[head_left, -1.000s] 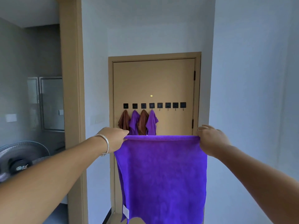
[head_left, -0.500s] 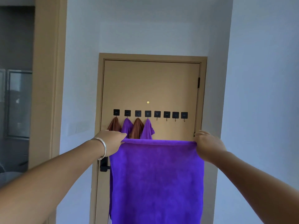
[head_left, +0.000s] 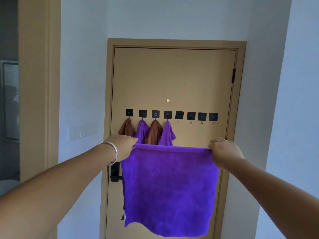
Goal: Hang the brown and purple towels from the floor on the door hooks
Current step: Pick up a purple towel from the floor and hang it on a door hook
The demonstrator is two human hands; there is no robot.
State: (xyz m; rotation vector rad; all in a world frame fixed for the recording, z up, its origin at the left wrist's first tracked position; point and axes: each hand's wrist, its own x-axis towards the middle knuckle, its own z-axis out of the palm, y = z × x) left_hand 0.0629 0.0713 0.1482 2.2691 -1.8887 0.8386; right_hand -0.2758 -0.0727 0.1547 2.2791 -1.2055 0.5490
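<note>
Hands: left point(head_left: 122, 146), right point(head_left: 224, 150) pinch purple towel point(head_left: 170, 188); four hung, four hooks point(head_left: 196, 116) bare.

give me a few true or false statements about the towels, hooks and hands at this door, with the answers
1. Both hands hold one purple towel by its top corners. True: the left hand pinches one corner, the right hand the other.
2. Eight hooks sit in a row on the door. True.
3. All hooks carry towels. False: only the four leftmost do; the four on the right, starting with the fifth hook, are bare.
4. The hung towels are all purple. False: they alternate brown, purple, brown, purple, starting with a brown towel.
5. The bracelet is on the right wrist. False: it is on the left wrist.
</note>
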